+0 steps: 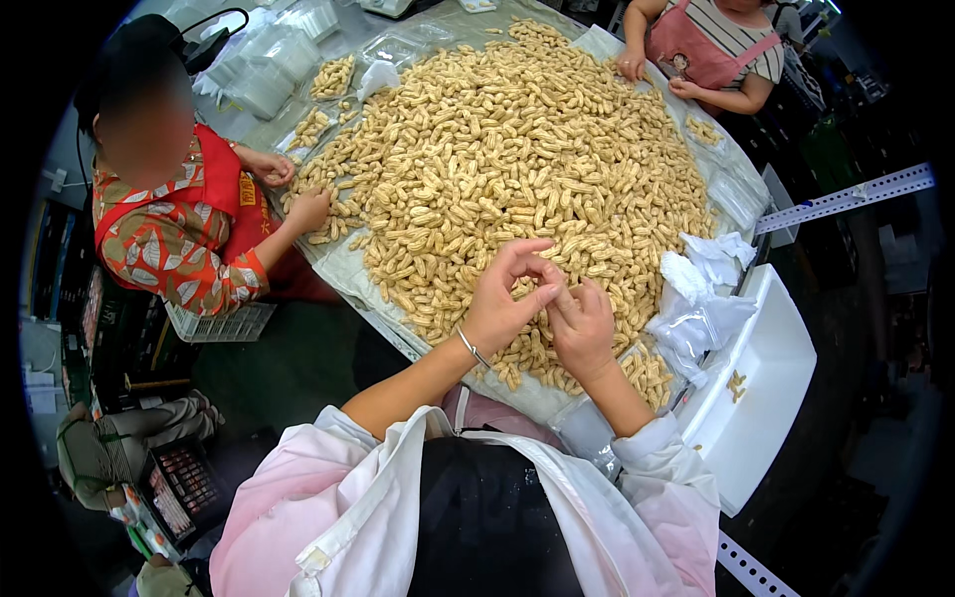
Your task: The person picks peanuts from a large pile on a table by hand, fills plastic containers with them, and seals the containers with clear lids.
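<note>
A large heap of unshelled peanuts (pixel 507 164) spreads over the table in front of me. Above its near edge, my left hand (pixel 507 298) and my right hand (pixel 586 324) meet at the fingertips. The left thumb and fingers curve into a ring that touches the right hand's fingers. Whether a small thing is pinched between them is hidden. A bracelet (pixel 473 348) circles my left wrist. Beside my right forearm lies a clear plastic tray of peanuts (pixel 645 377), partly covered by the arm.
A white foam box (pixel 776 395) with a few peanuts stands at right, near crumpled white cloths (pixel 694 291). At left, a co-worker's hands (pixel 307 209) touch peanuts; another co-worker's hands (pixel 633 63) are at the far right edge. Stacked clear containers (pixel 272 63) stand far left.
</note>
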Demonstrator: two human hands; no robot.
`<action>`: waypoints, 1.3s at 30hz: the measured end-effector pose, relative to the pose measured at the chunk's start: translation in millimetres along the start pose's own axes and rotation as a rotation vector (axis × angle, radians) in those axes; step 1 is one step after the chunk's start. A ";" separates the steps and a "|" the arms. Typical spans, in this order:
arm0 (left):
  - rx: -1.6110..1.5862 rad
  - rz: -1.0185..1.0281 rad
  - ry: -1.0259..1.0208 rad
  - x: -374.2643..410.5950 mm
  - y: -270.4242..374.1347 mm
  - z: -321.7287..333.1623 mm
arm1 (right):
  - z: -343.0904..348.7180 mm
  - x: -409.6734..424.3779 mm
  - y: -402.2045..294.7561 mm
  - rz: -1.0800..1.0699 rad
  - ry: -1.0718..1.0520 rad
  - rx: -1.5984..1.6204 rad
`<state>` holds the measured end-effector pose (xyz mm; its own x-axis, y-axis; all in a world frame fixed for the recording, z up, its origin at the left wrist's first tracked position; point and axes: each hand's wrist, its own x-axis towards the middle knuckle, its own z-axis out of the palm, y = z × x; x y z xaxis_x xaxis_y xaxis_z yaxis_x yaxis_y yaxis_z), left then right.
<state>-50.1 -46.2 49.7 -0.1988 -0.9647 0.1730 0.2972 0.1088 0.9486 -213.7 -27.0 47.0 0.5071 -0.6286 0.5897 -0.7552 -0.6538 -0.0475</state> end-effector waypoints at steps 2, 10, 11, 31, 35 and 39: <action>0.034 0.014 0.007 -1.0 -2.3 0.8 | -0.2 -1.9 0.6 -0.004 -0.017 -0.017; 0.083 0.050 0.036 -3.9 -11.6 1.5 | 0.5 -4.8 1.2 0.012 -0.027 0.011; 0.100 0.050 0.039 -4.4 -12.9 1.0 | 0.2 -4.7 1.6 0.011 -0.037 0.016; 0.271 0.181 0.141 -16.3 -19.8 2.2 | 2.3 -5.1 -1.9 -0.013 -0.041 0.030; 0.261 0.154 0.159 -18.2 -21.6 2.3 | 4.2 -4.0 -3.9 -0.005 -0.023 0.032; 0.236 0.151 0.201 -18.1 -26.9 2.5 | 6.4 -5.3 -4.9 0.015 -0.042 0.045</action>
<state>-56.9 -31.0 21.7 0.0260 -0.9589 0.2826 0.0798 0.2838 0.9556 -210.0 -23.1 39.0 0.5137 -0.6547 0.5545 -0.7438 -0.6619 -0.0924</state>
